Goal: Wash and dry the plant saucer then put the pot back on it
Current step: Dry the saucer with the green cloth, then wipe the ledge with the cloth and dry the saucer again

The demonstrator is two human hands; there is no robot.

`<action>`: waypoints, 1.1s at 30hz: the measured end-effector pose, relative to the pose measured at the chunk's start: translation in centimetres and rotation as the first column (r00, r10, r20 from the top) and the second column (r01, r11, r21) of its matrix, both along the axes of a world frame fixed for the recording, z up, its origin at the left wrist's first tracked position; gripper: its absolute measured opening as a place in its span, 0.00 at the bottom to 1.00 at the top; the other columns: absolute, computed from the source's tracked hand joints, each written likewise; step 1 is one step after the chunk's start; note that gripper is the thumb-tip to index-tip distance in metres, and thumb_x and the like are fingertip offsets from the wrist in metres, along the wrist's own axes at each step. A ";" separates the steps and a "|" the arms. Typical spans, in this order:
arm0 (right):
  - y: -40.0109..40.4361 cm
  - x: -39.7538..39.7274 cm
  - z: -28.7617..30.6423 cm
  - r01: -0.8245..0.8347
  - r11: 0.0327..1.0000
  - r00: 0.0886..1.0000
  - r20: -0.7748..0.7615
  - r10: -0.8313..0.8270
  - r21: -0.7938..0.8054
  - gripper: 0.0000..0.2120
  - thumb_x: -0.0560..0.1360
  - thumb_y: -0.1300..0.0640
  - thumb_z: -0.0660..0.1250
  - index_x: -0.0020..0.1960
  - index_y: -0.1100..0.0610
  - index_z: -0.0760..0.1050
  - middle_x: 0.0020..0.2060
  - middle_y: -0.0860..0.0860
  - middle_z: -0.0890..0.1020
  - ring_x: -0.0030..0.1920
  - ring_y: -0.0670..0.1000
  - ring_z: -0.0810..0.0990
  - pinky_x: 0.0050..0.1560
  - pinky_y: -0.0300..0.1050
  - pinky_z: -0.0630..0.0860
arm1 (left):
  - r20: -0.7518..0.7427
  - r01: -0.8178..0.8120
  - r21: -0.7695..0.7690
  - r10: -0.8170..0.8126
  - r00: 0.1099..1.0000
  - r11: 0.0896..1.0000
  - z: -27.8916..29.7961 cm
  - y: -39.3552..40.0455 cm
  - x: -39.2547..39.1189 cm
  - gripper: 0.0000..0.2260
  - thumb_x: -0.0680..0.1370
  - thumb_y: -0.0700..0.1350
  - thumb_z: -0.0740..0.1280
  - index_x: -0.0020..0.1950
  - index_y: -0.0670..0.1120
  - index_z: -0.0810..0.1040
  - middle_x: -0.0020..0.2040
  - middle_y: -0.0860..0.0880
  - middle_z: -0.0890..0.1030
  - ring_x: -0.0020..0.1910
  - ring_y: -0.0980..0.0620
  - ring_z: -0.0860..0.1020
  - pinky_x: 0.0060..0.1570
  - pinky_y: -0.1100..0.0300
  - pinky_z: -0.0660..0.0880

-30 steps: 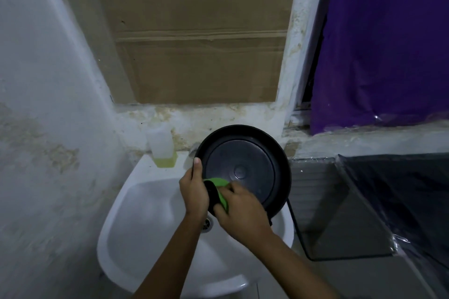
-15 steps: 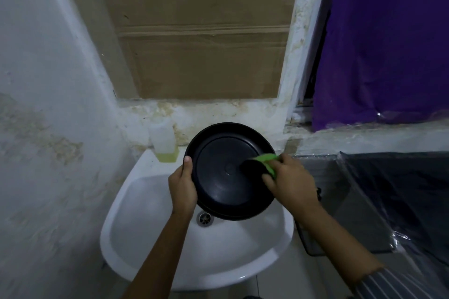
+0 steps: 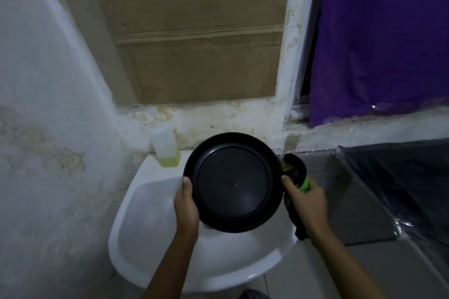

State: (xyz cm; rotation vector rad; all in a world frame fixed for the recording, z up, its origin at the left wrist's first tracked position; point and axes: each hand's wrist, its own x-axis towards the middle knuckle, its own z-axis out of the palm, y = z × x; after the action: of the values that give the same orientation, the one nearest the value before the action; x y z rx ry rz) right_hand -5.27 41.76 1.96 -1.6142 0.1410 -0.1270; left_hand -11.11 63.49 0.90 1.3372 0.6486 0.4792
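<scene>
While held tilted above the white sink (image 3: 150,245), the black plant saucer (image 3: 232,182) faces the camera, its raised rim and inner circular ridge both visible; no brand, label or writing can be read on it or on anything nearby. The left hand (image 3: 185,206) grips the saucer's left rim, thumb on the front face and fingers hidden behind. The right hand (image 3: 307,201) holds a green and black cloth (image 3: 295,175) against the saucer's right rim, thumb touching that edge and fingers curled round the cloth, which trails down below the palm. Behind the saucer's upper left edge, a translucent bottle (image 3: 165,148) with yellow-green liquid at its base stands on the sink's back ledge, apart from the saucer. Below the saucer the sink basin lies open. To the right of the saucer a dark, plastic-covered surface (image 3: 401,177) runs close beside the cloth. Above the saucer stand a cardboard panel (image 3: 194,31) and a purple curtain (image 3: 379,39).
</scene>
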 end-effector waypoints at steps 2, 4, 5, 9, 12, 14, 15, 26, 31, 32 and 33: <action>0.2 -1.2 -0.4 -0.028 0.997 0.999 -0.024 0.030 0.068 0.04 0.70 0.59 0.73 0.44 0.54 0.80 0.35 0.45 0.83 0.32 0.35 0.80 0.34 0.28 0.75 | -0.020 0.032 0.009 -0.032 0.999 0.999 -0.2 -0.5 -0.4 0.22 0.81 0.55 0.53 0.68 0.44 0.72 0.63 0.44 0.77 0.60 0.46 0.75 0.61 0.51 0.72; -0.3 -2.2 -0.3 -0.004 0.993 0.999 -0.042 0.009 0.121 0.05 0.71 0.57 0.73 0.45 0.50 0.80 0.38 0.44 0.85 0.38 0.38 0.83 0.39 0.34 0.77 | -0.065 0.109 0.033 -0.107 0.992 0.993 -0.6 -1.0 -0.8 0.22 0.81 0.56 0.52 0.69 0.45 0.71 0.63 0.45 0.76 0.60 0.45 0.74 0.59 0.51 0.73; -0.8 -2.6 -0.2 0.016 0.991 0.999 -0.037 -0.012 0.130 0.05 0.71 0.57 0.72 0.46 0.49 0.80 0.39 0.44 0.85 0.40 0.40 0.83 0.40 0.36 0.77 | -0.098 0.172 0.055 -0.167 0.981 0.984 -0.7 -1.1 -0.9 0.22 0.81 0.56 0.51 0.69 0.46 0.70 0.63 0.46 0.76 0.60 0.45 0.74 0.56 0.51 0.75; -3.9 -3.8 -0.1 0.125 0.990 0.992 0.006 -0.126 0.069 0.05 0.71 0.57 0.72 0.42 0.47 0.80 0.35 0.42 0.85 0.36 0.40 0.82 0.32 0.29 0.75 | -0.227 0.429 -0.034 -0.425 0.876 0.903 -0.9 -2.5 -1.5 0.11 0.80 0.54 0.56 0.61 0.56 0.68 0.49 0.48 0.78 0.37 0.48 0.77 0.25 0.62 0.69; -6.5 -4.6 -0.7 0.226 0.974 0.974 -0.020 -0.226 0.017 0.02 0.71 0.56 0.72 0.42 0.49 0.79 0.36 0.47 0.84 0.35 0.44 0.81 0.33 0.35 0.74 | -0.199 0.561 -0.070 -0.563 0.803 0.825 -1.9 -4.5 -2.1 0.09 0.81 0.48 0.56 0.60 0.53 0.67 0.37 0.43 0.78 0.22 0.48 0.74 0.19 0.64 0.64; -8.2 -4.8 -1.1 0.288 0.958 0.957 -0.023 -0.288 -0.007 0.02 0.72 0.55 0.72 0.43 0.52 0.80 0.36 0.49 0.83 0.36 0.47 0.80 0.35 0.39 0.74 | -0.193 0.612 -0.066 -0.612 0.767 0.788 -2.4 -6.2 -2.1 0.08 0.81 0.46 0.57 0.60 0.50 0.67 0.35 0.44 0.79 0.23 0.48 0.76 0.17 0.63 0.64; -9.0 -4.8 -1.2 0.316 0.949 0.949 -0.009 -0.316 -0.018 0.03 0.72 0.55 0.71 0.44 0.54 0.80 0.36 0.50 0.83 0.36 0.48 0.80 0.36 0.40 0.74 | -0.199 0.621 -0.078 -0.622 0.757 0.780 -2.5 -7.1 -2.0 0.08 0.81 0.46 0.58 0.59 0.49 0.67 0.38 0.44 0.80 0.25 0.48 0.78 0.17 0.63 0.66; -18.8 -1.5 -3.1 0.424 0.903 0.903 -0.042 -0.427 -0.063 0.09 0.77 0.58 0.65 0.38 0.60 0.75 0.31 0.53 0.78 0.33 0.51 0.75 0.34 0.44 0.69 | -0.175 0.580 -0.245 -0.624 0.761 0.776 -4.5 -18.3 2.1 0.13 0.81 0.45 0.59 0.64 0.48 0.63 0.52 0.45 0.77 0.28 0.45 0.82 0.20 0.54 0.77; -24.9 2.0 -3.9 0.358 0.923 0.927 -0.070 -0.370 -0.138 0.07 0.76 0.57 0.65 0.41 0.58 0.76 0.33 0.52 0.78 0.36 0.51 0.76 0.36 0.44 0.70 | -0.197 0.432 -0.311 -0.502 0.842 0.847 -6.7 -24.7 5.4 0.16 0.82 0.43 0.56 0.70 0.46 0.60 0.48 0.45 0.77 0.23 0.46 0.81 0.18 0.54 0.76; -26.1 2.7 -4.0 0.334 0.929 0.935 -0.069 -0.348 -0.158 0.07 0.76 0.57 0.65 0.40 0.58 0.76 0.33 0.52 0.78 0.35 0.51 0.75 0.35 0.44 0.69 | -0.212 0.386 -0.339 -0.469 0.857 0.858 -7.3 -25.9 6.1 0.18 0.82 0.42 0.56 0.71 0.46 0.59 0.48 0.43 0.77 0.22 0.46 0.80 0.17 0.54 0.76; -27.1 3.2 -4.1 0.304 0.936 0.945 -0.071 -0.321 -0.178 0.08 0.76 0.57 0.65 0.38 0.56 0.74 0.31 0.52 0.77 0.33 0.51 0.74 0.34 0.44 0.68 | -0.230 0.343 -0.361 -0.439 0.869 0.867 -8.0 -27.0 6.8 0.19 0.82 0.42 0.55 0.73 0.45 0.57 0.51 0.40 0.77 0.21 0.45 0.80 0.17 0.54 0.76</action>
State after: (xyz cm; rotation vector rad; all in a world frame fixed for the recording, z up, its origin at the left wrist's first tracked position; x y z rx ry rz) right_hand -2.03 14.61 -2.10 -1.7550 0.4769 -0.3112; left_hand -4.34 36.48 -7.13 1.2085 0.6472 -0.1688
